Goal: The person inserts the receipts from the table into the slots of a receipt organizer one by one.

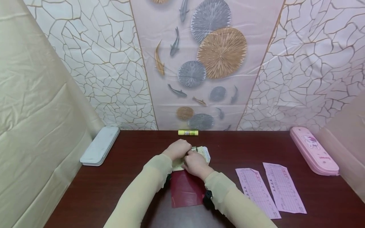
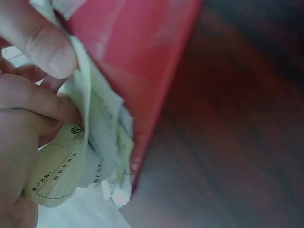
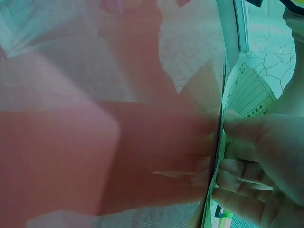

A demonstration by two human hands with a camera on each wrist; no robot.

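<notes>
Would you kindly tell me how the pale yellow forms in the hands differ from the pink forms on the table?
The pale yellow forms are held by the left hand and right hand; the pink forms lie on the table. The pale yellow forms are bent and bunched; the pink forms are fairly flat, side by side. Both are printed, ruled paper.

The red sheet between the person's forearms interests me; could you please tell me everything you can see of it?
The red sheet is deep red, smooth and glossy, like plastic, with straight edges and pale reflections. It shows on the near side of the left hand and right hand, over the dark table; whether it lies fully flat is unclear. Its far end is hidden in the head view. Pale paper slips overlap it in the left wrist view.
</notes>
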